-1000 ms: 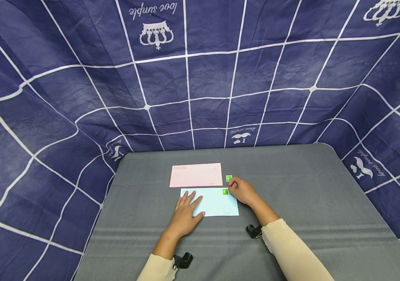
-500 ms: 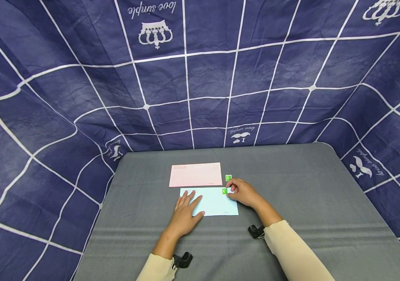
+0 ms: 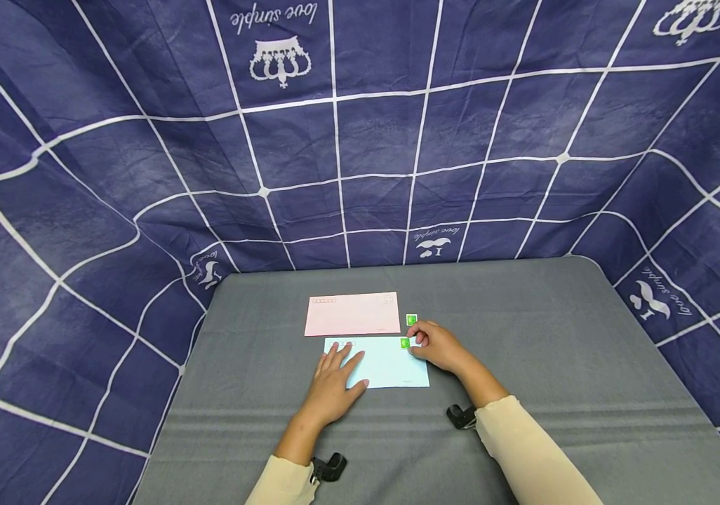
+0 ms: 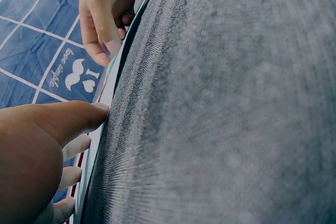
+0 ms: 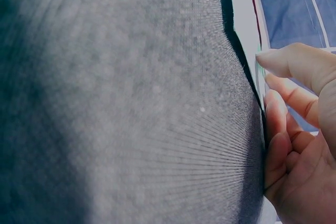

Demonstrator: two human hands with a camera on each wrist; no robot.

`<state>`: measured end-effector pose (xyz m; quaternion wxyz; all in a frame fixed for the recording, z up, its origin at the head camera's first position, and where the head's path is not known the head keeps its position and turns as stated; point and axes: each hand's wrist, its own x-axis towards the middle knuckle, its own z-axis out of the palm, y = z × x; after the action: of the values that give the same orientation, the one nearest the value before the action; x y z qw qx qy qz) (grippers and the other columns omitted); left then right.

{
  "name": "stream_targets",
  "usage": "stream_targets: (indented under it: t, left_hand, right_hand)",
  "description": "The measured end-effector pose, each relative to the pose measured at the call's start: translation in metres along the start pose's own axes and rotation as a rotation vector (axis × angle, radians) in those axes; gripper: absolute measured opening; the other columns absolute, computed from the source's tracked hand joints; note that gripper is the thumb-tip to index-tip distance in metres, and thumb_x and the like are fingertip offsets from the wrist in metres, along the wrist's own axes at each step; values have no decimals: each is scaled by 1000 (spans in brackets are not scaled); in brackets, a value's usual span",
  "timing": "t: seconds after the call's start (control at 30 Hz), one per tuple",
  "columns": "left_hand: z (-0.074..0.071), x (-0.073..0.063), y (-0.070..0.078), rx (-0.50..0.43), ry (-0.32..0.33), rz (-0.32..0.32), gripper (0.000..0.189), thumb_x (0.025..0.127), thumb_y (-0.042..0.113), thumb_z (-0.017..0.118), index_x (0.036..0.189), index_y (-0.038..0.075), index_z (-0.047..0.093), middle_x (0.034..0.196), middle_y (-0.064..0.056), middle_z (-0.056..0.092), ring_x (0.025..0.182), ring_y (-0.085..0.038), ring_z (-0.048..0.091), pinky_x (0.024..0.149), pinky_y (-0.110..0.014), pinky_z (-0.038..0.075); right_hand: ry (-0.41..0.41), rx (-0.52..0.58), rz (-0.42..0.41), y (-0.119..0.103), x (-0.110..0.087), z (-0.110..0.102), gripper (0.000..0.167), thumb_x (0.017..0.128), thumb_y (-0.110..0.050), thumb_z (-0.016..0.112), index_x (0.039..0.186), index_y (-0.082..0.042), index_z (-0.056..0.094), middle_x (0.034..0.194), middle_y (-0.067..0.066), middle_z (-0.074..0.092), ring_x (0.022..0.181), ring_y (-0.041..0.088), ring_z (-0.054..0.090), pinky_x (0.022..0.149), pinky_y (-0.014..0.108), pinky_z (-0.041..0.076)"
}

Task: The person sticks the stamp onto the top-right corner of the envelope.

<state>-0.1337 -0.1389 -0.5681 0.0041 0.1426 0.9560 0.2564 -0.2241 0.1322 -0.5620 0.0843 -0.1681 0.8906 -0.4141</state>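
Note:
A light blue envelope (image 3: 382, 368) lies on the grey cloth nearest the person. My left hand (image 3: 333, 389) rests spread on its left part, fingers straight and thumb near the lower edge. At the envelope's upper right corner is a green stamp (image 3: 405, 343) with a pale border. My right hand (image 3: 438, 347) pinches the stamp's right edge between thumb and index finger, other fingers curled. In the left wrist view, the right hand's thumb (image 4: 111, 43) and index finger meet at a greenish edge by the envelope. A second green stamp (image 3: 411, 320) lies just beyond the right hand.
A pink envelope (image 3: 352, 315) lies just behind the blue one, left of the second stamp. Grey cloth (image 3: 524, 308) covers the table. Blue curtains (image 3: 372, 203) with a white grid stand around its back and sides.
The right hand's thumb and index finger have parted slightly and shifted a little toward the stamp's lower right, with the stamp nearly still. My left hand stays in place.

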Motion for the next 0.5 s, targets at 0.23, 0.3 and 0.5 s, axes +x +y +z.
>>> stream_targets:
  t: [0.23, 0.3, 0.5]
  left_hand:
    - [0, 0, 0, 0, 0, 2, 58, 96, 38, 66, 147, 15, 54, 160, -15, 41, 155, -40, 24, 124, -62, 18]
    - [0, -1, 0, -4, 2, 4, 58, 96, 38, 66, 147, 14, 54, 160, -15, 41, 155, -41, 24, 124, -62, 18]
    - [2, 0, -1, 11, 20, 9, 57, 96, 38, 67, 147, 15, 55, 159, -15, 43, 154, -41, 25, 124, -61, 19]
  right_hand:
    - [-2, -3, 5, 1, 0, 0, 24, 82, -9, 79, 103, -10, 67, 86, 0, 57, 74, 10, 49, 67, 21, 41]
    - [-1, 1, 6, 2, -1, 0, 24, 83, -9, 79, 104, -10, 67, 86, 1, 57, 74, 10, 49, 67, 21, 41]
    - [12, 13, -13, 1, -2, 0, 23, 82, -7, 79, 102, -8, 67, 85, 3, 57, 73, 9, 47, 65, 21, 40]
